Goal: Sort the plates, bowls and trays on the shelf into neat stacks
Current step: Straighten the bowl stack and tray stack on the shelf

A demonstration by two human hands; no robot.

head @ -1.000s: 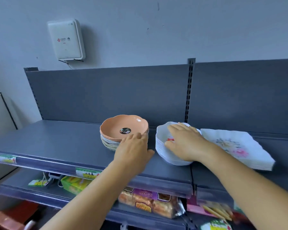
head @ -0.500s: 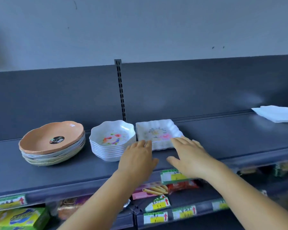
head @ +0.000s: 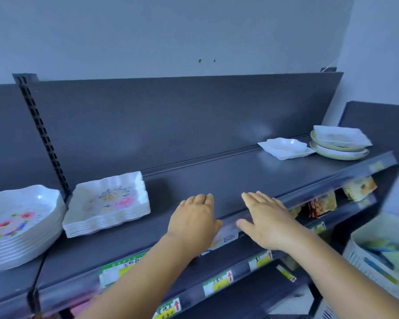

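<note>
A stack of white flowered bowls stands at the far left of the dark shelf. Beside it sits a neat stack of square flowered trays. At the far right lie a loose white square dish on a white tray and a mixed pile of greenish round plates with a white square tray on top. My left hand and my right hand hover flat over the shelf's front edge with fingers straight. Neither holds anything.
Price labels run along the shelf fronts. Snack packets fill the lower shelf. A white ribbed basket with items stands at the lower right. A slotted upright divides the back panel.
The view has swung right along the shelf: the orange plates left the frame and the far-right pile came into view. Both hands let go of the stacks and moved right.
</note>
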